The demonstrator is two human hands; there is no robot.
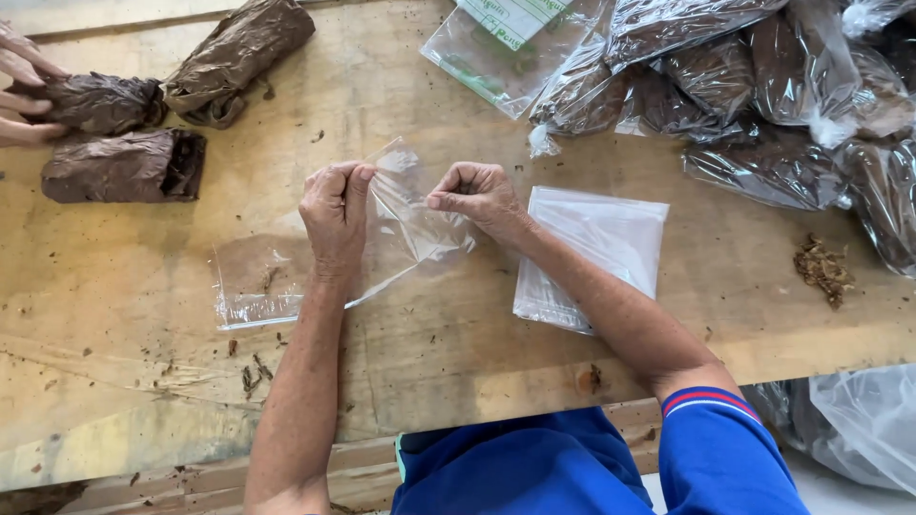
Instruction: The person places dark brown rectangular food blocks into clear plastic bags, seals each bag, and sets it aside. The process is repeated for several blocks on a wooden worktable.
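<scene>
Clear glossy plastic bag [401, 224]; rough, worn wooden table [458, 334]; matt brown leaf bundles [124, 167].

Centre: clear bag [410, 224], empty. Right of it: flat stack of clear bags [592, 253]. Upper right: filled brown packets [763, 105]. Top centre: green-and-white label [510, 17].

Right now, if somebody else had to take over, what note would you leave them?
Left hand: grip pinched on one edge of the clear plastic bag.
Right hand: grip pinched on the bag's opposite edge.
The bag is empty, held just above the wooden table.
Stack of flat clear bags lies beside the right hand.
Three brown leaf bundles sit unbagged at far left; another person's hand touches one.
Filled bags are piled at far right.
Done: many bundles bagged. Left: three.
</scene>
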